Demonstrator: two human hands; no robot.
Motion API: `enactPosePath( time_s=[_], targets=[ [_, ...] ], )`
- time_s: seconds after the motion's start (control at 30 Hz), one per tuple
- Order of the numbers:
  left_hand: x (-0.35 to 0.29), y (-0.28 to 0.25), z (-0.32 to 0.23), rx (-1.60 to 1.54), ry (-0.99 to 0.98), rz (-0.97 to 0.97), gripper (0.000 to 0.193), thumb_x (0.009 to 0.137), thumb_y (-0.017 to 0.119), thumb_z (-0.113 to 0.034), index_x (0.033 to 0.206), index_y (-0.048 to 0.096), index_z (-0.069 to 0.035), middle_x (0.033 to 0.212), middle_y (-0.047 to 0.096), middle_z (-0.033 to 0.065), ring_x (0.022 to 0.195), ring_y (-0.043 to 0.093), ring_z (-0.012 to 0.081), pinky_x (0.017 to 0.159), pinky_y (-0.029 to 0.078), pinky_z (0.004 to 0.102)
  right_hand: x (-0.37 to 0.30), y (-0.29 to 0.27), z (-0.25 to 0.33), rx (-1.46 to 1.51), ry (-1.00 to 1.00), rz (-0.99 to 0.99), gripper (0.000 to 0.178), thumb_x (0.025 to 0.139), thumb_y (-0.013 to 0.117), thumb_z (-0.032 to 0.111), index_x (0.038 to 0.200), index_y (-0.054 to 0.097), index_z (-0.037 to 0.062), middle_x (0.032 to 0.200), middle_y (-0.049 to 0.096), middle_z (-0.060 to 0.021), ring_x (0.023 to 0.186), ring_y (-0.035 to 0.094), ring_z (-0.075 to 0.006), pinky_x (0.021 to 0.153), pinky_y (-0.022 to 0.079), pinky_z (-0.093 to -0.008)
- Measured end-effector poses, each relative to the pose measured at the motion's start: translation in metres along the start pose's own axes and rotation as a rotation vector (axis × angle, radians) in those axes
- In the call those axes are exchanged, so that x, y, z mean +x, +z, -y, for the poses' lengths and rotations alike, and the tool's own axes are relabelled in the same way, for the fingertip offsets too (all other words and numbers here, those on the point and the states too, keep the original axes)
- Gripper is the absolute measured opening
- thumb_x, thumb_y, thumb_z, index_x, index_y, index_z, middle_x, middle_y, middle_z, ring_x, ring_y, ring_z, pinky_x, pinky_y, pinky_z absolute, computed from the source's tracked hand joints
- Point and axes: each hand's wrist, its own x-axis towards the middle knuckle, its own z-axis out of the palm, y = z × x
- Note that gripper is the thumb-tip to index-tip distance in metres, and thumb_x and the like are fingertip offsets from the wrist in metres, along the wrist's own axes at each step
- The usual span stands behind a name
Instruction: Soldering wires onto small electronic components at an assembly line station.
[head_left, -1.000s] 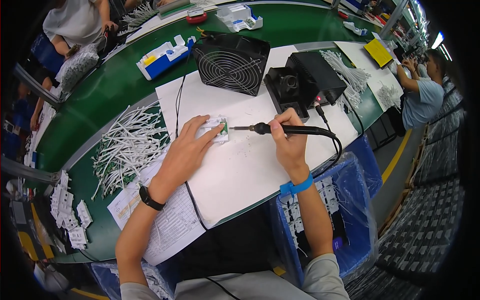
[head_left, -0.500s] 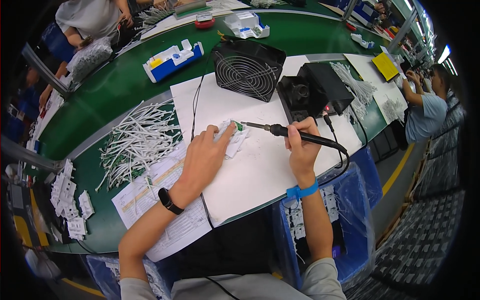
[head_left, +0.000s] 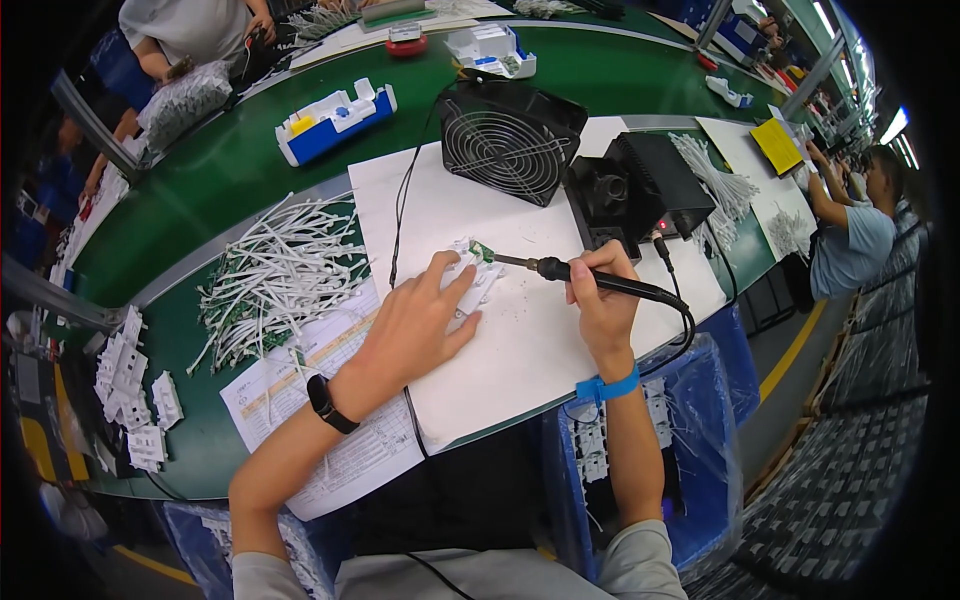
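A white plastic housing (head_left: 484, 289) with a small green circuit board (head_left: 482, 252) at its far end lies on the white sheet. My left hand (head_left: 418, 318) steadies the housing with its fingertips, the index finger and thumb spread apart over it. In my right hand (head_left: 606, 305) is a soldering iron (head_left: 553, 268), gripped like a pen. Its tip reaches the edge of the circuit board; I cannot make out the exact contact point. A blue wrist strap (head_left: 608, 384) is around my right wrist, and a black band (head_left: 328, 404) around my left.
A black fan (head_left: 508, 145) and black soldering station (head_left: 655, 185) stand beyond my hands. White cables (head_left: 275, 280) lie in a heap at left, near printed paper (head_left: 360, 455) and more housings (head_left: 122, 375). Blue bins (head_left: 715, 470) sit below the table edge. Other people work nearby.
The soldering iron's tip has moved down against the circuit board. My left thumb has spread out from the index finger. The whole view has shifted slightly.
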Motion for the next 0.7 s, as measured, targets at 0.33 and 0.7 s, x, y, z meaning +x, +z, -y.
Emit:
enactPosePath(
  time_s=[0.33, 0.7],
  targets=[
    [-0.003, 0.007, 0.005, -0.036, -0.035, 0.040, 0.047, 0.091, 0.074, -0.026, 0.129, 0.062, 0.000, 0.135, 0.052, 0.0175, 0.092, 0.069, 0.0360, 0.082, 0.056, 0.0440, 0.001, 0.002, -0.003, -0.112, -0.025, 0.042, 0.014, 0.094, 0.069, 0.004, 0.089, 0.056, 0.0013, 0.068, 0.064, -0.0038, 0.059, 0.056, -0.0053, 0.055, 0.041, -0.0208],
    [-0.007, 0.024, 0.003, -0.002, -0.026, -0.099, 0.047, 0.090, 0.076, -0.028, 0.126, 0.064, 0.000, 0.131, 0.054, 0.0171, 0.083, 0.069, 0.0340, 0.073, 0.058, 0.0407, 0.000, 0.003, 0.000, -0.159, -0.030, 0.029, 0.014, 0.094, 0.069, 0.004, 0.089, 0.056, 0.0021, 0.071, 0.065, -0.0045, 0.060, 0.057, -0.0055, 0.056, 0.042, -0.0209]
  ],
)
